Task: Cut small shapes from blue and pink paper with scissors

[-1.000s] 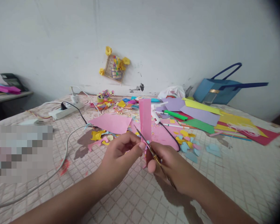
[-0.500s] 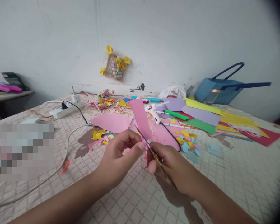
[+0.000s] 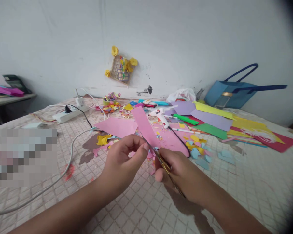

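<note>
My right hand [image 3: 183,170] is wrapped round a pair of scissors [image 3: 164,164] with gold-coloured handles. Their dark blades point up and left, across the lower end of a folded-looking pink paper strip [image 3: 144,124]. Thumb and fingers of my left hand [image 3: 124,164] pinch that lower end close to the blade tips; the fingertips partly hide the paper there. The strip slants away from me, its far end leaning left. Beyond it lie a larger pink sheet [image 3: 118,126] and small paper scraps [image 3: 197,146].
A white glue gun [image 3: 161,117] with a black cord lies behind my hands. Coloured sheets [image 3: 212,119] and a blue bag [image 3: 230,94] are at the right. A power strip [image 3: 69,113] and a white cable [image 3: 72,152] occupy the left side. Dark stains mark the quilted cloth.
The pink strip has tilted further left and lower. The scissor blades have closed together somewhat at the strip's lower end. Both hands stay nearly in place.
</note>
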A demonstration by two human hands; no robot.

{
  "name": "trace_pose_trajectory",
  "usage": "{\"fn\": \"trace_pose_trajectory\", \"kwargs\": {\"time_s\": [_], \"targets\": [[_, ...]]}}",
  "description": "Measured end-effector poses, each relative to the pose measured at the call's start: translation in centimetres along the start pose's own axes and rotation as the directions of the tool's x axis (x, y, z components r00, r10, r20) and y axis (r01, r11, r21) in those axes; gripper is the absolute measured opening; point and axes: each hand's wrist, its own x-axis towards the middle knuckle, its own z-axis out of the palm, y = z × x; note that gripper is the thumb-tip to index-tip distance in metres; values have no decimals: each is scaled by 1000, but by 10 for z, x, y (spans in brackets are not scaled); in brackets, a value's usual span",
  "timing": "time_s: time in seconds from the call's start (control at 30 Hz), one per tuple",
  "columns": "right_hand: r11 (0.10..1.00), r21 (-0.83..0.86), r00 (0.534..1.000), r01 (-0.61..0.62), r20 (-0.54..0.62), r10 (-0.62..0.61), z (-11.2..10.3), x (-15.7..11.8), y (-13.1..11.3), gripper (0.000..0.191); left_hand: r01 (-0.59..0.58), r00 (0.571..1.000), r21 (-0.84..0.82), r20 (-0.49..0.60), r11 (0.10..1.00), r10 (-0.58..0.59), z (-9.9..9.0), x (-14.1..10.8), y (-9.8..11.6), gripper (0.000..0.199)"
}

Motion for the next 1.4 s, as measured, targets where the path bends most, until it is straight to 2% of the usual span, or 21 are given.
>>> {"fn": "trace_pose_trajectory", "kwargs": {"time_s": [0.3, 0.63, 1.13, 1.4], "targets": [[1000, -9, 1000, 17, -18, -17, 1, 3, -2, 17, -11, 1000, 50, 15, 999, 11, 4, -2, 1, 16], [1000, 1, 1000, 19, -11, -19, 2, 1, -2, 11, -10, 1000, 27, 21, 1000, 10, 6, -3, 4, 17], [998, 38, 999, 48, -7, -48, 2, 4, -3, 15, -7, 999, 78, 36, 997, 4, 7, -4, 6, 18], [998, 47, 999, 40, 0, -40, 4, 2, -2, 18, 29, 999, 19, 33, 999, -30, 7, -5, 5, 17]]}}
